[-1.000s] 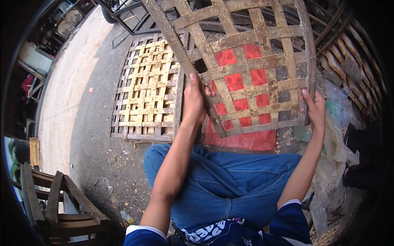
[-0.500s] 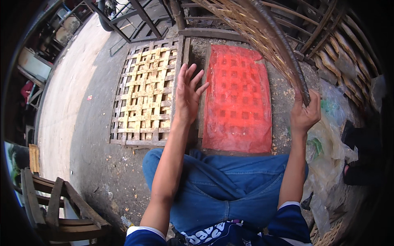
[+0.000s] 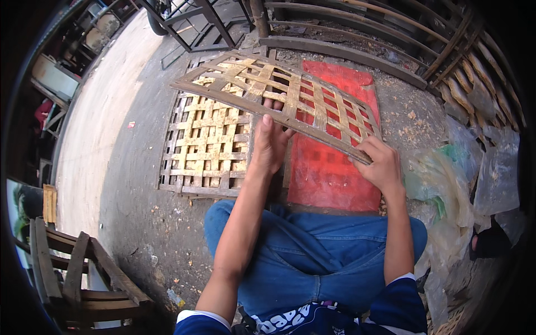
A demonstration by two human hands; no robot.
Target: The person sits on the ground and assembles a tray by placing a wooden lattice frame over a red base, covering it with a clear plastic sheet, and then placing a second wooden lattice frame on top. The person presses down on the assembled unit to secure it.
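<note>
A wooden-framed woven slat tray (image 3: 318, 106) hangs tilted in the air, its left end higher than its right. My left hand (image 3: 268, 146) is closed on the middle of its near rail, thumb on the rail and fingers behind it, partly seen through the lattice. At the tray's lower right corner my right hand (image 3: 382, 167) grips the frame. Below on the left lies a second slat tray (image 3: 206, 162) of yellowish woven strips, partly covered by the raised one. Beside it on the right, a red plastic sheet (image 3: 335, 178) lies flat, also partly hidden.
Crumpled clear plastic (image 3: 441, 178) lies to the right. Wooden racks (image 3: 346, 50) stand along the far side, and pale flat pieces (image 3: 480, 89) lean at the far right. A wooden stool-like frame (image 3: 89, 279) sits at lower left, a dark metal frame (image 3: 206, 28) at the back.
The raised slat tray has swung down and left from upright at the upper right to lie slanted over the tray and sheet. My left hand has gone from open to gripping its rail.
</note>
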